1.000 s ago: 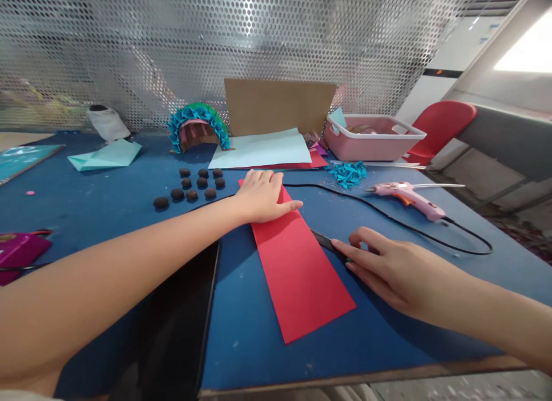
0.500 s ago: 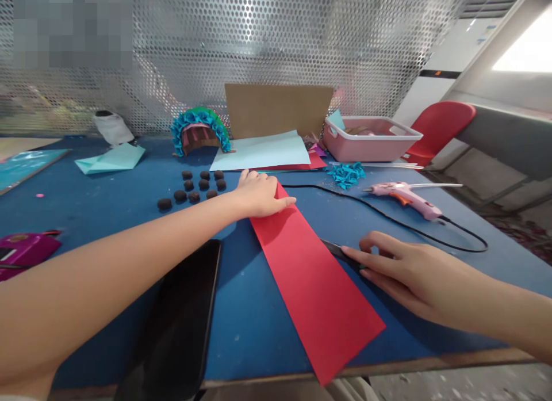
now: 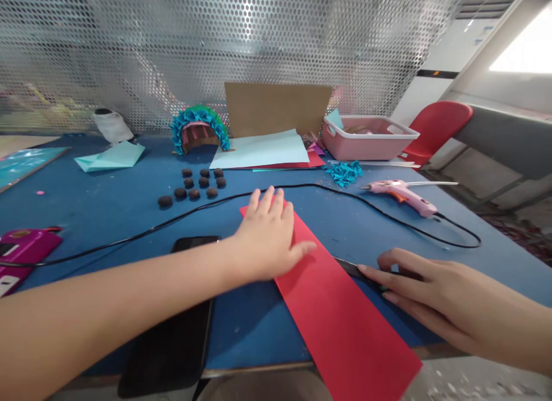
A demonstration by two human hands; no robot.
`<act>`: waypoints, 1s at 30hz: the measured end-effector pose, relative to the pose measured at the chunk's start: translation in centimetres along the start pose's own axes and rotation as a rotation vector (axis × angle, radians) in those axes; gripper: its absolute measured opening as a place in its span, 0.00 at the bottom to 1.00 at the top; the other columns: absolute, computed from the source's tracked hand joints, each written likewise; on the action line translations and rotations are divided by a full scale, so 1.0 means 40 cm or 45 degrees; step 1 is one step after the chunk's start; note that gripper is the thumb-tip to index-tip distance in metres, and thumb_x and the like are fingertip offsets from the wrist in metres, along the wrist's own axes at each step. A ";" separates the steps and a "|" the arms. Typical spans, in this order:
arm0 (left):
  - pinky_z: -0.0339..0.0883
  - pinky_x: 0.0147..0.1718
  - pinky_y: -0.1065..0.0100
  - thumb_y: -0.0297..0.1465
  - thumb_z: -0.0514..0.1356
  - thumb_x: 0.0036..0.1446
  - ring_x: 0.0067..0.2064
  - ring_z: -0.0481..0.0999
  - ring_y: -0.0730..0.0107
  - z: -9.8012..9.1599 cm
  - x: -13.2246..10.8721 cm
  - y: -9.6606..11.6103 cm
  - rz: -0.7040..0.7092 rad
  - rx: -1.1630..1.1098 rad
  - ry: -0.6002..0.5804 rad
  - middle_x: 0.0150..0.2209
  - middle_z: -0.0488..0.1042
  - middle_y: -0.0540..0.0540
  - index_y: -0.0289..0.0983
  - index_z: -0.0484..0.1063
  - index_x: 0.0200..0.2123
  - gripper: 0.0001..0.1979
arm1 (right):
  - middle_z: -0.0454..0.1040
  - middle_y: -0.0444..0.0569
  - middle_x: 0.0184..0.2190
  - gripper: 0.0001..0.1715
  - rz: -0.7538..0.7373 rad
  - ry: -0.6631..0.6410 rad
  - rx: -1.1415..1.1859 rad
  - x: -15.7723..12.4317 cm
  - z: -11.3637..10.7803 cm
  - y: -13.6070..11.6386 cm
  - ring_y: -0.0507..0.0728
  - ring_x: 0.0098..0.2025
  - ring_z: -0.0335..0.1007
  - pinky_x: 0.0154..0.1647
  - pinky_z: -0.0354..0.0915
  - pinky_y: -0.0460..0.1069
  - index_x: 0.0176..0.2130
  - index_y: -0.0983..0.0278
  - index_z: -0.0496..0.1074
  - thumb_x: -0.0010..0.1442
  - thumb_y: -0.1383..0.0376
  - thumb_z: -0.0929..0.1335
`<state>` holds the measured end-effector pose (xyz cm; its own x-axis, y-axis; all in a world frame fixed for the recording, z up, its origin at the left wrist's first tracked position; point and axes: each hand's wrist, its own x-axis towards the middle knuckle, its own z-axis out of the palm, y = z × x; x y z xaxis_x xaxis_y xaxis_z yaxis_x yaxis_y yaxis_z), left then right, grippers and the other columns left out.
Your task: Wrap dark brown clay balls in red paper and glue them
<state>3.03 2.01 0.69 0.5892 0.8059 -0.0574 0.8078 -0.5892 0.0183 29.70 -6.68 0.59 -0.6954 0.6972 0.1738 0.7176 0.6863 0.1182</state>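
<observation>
The left hand's grip [image 3: 269, 239] is spread open, palm and fingers laid on the far part of the red paper strip [image 3: 349, 326] with nothing clasped. The right hand's grip [image 3: 433, 291] is closed on a dark bladed tool [image 3: 351, 268] just beside the strip's right edge; the fingers hide the handle, so scissors or knife cannot be told.

The strip lies slantwise on the blue worktop [image 3: 241, 332], its near end over the front edge. Left of the strip, partly under the left forearm, is a black touchscreen device [image 3: 172, 355]. Just beyond the strip's far end runs a black cord [image 3: 181, 218], reaching a pink glue gun [image 3: 416, 199] to the strip's right and a magenta case [image 3: 32, 245] well to its left. That case bears pale patches, any lettering too small to read.

Beyond the strip and to its left sit ten dark lumps [image 3: 194, 194]; straight beyond are pale-blue sheets [image 3: 263, 148] before upright cardboard [image 3: 276, 107]. Beyond and right of the strip are blue crepe scraps [image 3: 345, 172] and a pink basket [image 3: 366, 146].
</observation>
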 end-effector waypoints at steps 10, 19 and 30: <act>0.32 0.65 0.44 0.61 0.37 0.56 0.70 0.30 0.45 0.041 -0.056 0.040 0.156 -0.289 -0.231 0.69 0.30 0.30 0.22 0.38 0.68 0.53 | 0.72 0.54 0.35 0.25 -0.121 -0.049 -0.011 0.043 0.021 -0.017 0.48 0.21 0.71 0.20 0.68 0.43 0.54 0.66 0.71 0.67 0.69 0.54; 0.31 0.66 0.46 0.61 0.37 0.56 0.70 0.29 0.50 0.045 -0.055 0.040 0.119 -0.259 -0.222 0.69 0.30 0.32 0.24 0.36 0.68 0.52 | 0.71 0.53 0.35 0.24 -0.086 -0.019 -0.059 0.038 0.037 -0.015 0.48 0.20 0.71 0.20 0.68 0.43 0.53 0.66 0.72 0.67 0.69 0.54; 0.32 0.65 0.45 0.61 0.39 0.56 0.70 0.31 0.47 0.039 -0.044 0.042 0.102 -0.263 -0.238 0.69 0.30 0.31 0.24 0.38 0.68 0.51 | 0.71 0.53 0.35 0.24 -0.066 0.035 -0.104 0.091 0.064 0.005 0.49 0.19 0.68 0.20 0.66 0.45 0.52 0.68 0.72 0.66 0.68 0.54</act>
<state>3.33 -0.49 -0.74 0.6532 0.7215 -0.2298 0.7567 -0.6111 0.2322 27.20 -3.48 -1.27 -0.7314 0.6543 0.1922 0.6819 0.7014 0.2073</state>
